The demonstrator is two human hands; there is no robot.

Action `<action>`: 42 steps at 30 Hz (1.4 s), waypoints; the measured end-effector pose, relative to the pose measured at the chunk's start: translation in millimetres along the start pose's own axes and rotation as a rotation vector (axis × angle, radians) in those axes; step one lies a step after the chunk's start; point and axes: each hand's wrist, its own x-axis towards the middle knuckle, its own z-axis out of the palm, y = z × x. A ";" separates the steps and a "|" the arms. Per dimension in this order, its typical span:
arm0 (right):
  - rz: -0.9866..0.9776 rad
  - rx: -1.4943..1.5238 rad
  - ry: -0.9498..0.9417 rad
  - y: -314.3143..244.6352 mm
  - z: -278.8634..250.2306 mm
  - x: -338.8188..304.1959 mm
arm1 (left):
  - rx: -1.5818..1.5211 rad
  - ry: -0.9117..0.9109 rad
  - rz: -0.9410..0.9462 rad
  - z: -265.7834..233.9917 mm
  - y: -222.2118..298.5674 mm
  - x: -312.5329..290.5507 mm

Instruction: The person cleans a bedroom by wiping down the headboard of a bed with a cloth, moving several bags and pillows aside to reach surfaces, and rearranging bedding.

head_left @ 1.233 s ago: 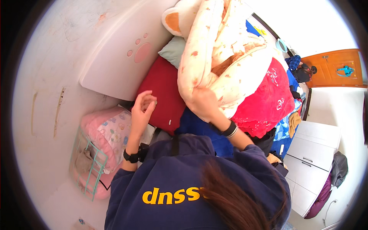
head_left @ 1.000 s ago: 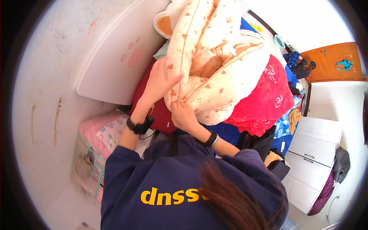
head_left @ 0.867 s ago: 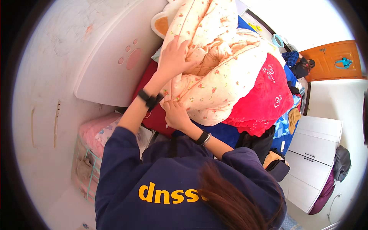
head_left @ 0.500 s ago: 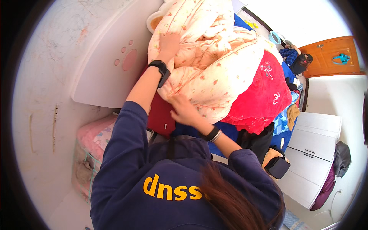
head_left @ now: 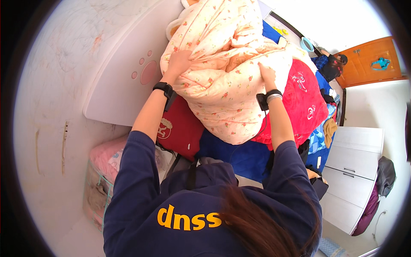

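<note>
A puffy cream quilt point(head_left: 227, 103) with small red flowers lies bunched over a bed. My left hand point(head_left: 179, 65) is closed on its left side, with the fingertips sunk in the folds. My right hand point(head_left: 267, 73) grips the quilt's right side, its fingers partly hidden by cloth. Beneath and to the right spreads a red plush blanket point(head_left: 295, 103) with pale stitched patterns. A dark red cushion point(head_left: 182, 130) sits below my left wrist, partly covered by the quilt. Blue bedding point(head_left: 231, 156) shows under the quilt's near edge.
A pale headboard point(head_left: 124, 85) with pink paw marks stands at the left, beside a wire basket point(head_left: 96, 188). White drawers point(head_left: 351, 167) are at the right. Another person point(head_left: 332, 66) is near the orange door point(head_left: 368, 62). Folded clothes point(head_left: 329, 128) lie along the bed's right side.
My right hand has moved up and right, from the quilt's near left edge to its right side. My left hand has shifted slightly left and down. More cushion and blue bedding show.
</note>
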 end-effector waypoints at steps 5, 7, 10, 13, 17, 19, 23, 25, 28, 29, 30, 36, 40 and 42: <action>-0.054 -0.031 0.009 20.8 -10.4 4.5 | 0.010 0.035 0.140 0.2 19.4 8.0; -0.032 0.398 0.289 79.5 -29.0 18.5 | -0.039 0.046 0.201 -2.3 42.2 17.4; -0.066 0.919 0.338 90.5 -48.8 -62.3 | -0.070 -0.013 0.104 -24.2 23.4 0.0; -0.167 0.908 0.442 111.0 -85.9 -161.3 | -0.207 -0.040 0.099 -22.8 12.1 -8.9; -0.305 0.535 0.199 162.8 -75.4 -269.6 | -0.410 0.069 0.061 -4.7 -5.5 -18.5; -0.113 0.352 -0.183 192.3 -56.1 -303.1 | -0.270 0.057 0.053 0.7 -10.3 -14.6; -0.470 0.213 -0.364 164.2 -39.7 -340.5 | -0.020 0.131 0.199 -2.6 -1.9 -13.6; -0.728 0.248 -0.343 153.5 -34.0 -342.7 | 0.091 0.317 0.296 -1.0 18.5 -13.5; -1.022 0.052 -0.593 128.9 -34.1 -339.4 | -0.224 -0.253 0.142 -57.1 123.6 -23.8; -1.043 0.055 -0.605 115.7 -30.5 -341.2 | -0.391 -0.360 0.186 -48.1 128.0 -38.1; -1.068 -0.029 -0.734 99.8 -28.6 -344.2 | -0.563 -0.467 0.234 -29.5 128.0 -53.8; -1.383 0.085 -0.928 42.6 10.2 -382.3 | -0.938 -0.468 -0.255 -34.4 107.9 -110.1; -1.472 -0.037 -1.079 12.4 34.4 -408.0 | -1.007 -0.408 -0.251 -90.1 67.7 -166.6; -1.463 -0.067 -1.048 11.6 54.5 -412.2 | -0.911 -0.445 -0.232 -132.8 94.1 -177.9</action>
